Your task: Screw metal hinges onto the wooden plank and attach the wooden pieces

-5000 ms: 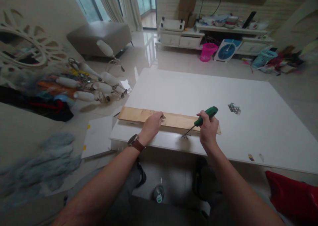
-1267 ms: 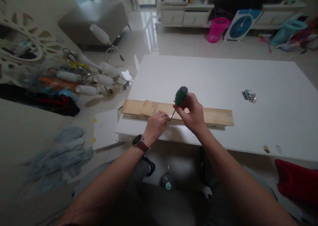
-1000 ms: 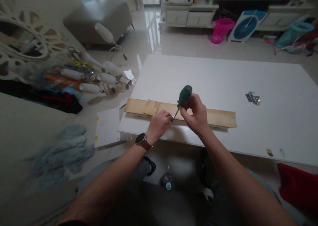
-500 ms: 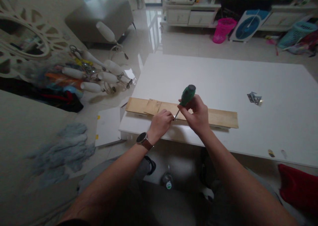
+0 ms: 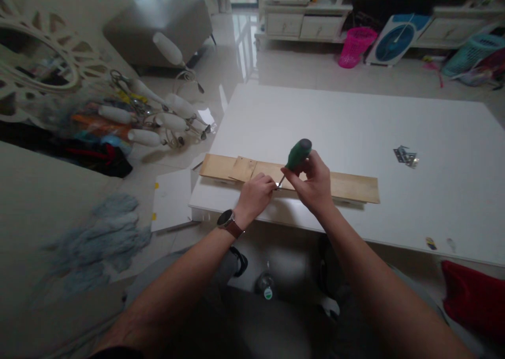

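Note:
A long wooden board [image 5: 351, 186] lies near the front edge of a white table [image 5: 355, 127]. My right hand [image 5: 313, 185] is wrapped round a green-handled screwdriver [image 5: 296, 155], held steeply upright with its tip down on the board. My left hand [image 5: 255, 193], with a watch on the wrist, is pinched at the screwdriver's tip and rests on the board. What its fingertips hold is too small to make out.
A small heap of metal hinges [image 5: 405, 155] lies on the table's right part. A chandelier with white shades [image 5: 158, 122] lies on the floor to the left. A pink basket [image 5: 354, 45] and a blue fan [image 5: 393, 32] stand by the far cabinet. A red cushion [image 5: 473, 298] is at lower right.
Five seconds ago the screwdriver lay slanted near the table's front edge; my right hand has brought it upright to my left hand's fingertips. Over the last second both hands have hardly moved.

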Demonstrator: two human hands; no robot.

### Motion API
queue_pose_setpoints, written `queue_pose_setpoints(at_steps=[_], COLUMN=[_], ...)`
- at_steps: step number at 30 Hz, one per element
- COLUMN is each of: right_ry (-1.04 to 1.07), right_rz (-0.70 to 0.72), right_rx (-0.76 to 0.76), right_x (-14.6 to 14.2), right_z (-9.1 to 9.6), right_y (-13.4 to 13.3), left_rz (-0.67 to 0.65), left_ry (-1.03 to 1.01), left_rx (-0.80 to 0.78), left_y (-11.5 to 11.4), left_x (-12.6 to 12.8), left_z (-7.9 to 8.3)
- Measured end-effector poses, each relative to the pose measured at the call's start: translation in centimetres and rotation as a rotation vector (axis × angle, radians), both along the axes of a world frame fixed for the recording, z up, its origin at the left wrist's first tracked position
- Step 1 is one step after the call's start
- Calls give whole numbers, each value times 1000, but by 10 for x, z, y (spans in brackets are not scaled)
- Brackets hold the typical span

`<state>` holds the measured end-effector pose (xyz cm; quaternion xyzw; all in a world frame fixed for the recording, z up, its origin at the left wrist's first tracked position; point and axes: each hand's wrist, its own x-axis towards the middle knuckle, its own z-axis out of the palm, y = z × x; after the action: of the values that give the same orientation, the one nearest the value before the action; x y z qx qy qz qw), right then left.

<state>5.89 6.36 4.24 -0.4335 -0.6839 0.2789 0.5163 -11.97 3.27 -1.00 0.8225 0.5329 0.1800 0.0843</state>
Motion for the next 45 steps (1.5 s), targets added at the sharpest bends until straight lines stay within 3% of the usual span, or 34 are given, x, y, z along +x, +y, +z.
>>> queue_pose_setpoints(at_steps=[10, 24, 33, 45], right_ry=[22, 47, 66, 22], right_rz=[61, 17, 85, -10], right_rx=[-7, -47, -43, -56], right_x=[-1, 0, -1, 1], right_z=[4, 0, 3, -3], right_y=[-4, -1, -3, 1], left_rz=[-2, -4, 9, 8], left_ry=[-5, -6, 13, 16], left_rx=[8, 22, 12, -4], left_y=[0, 1, 0, 1], left_x=[-1, 0, 0, 1], left_z=[-1, -2, 0, 0])
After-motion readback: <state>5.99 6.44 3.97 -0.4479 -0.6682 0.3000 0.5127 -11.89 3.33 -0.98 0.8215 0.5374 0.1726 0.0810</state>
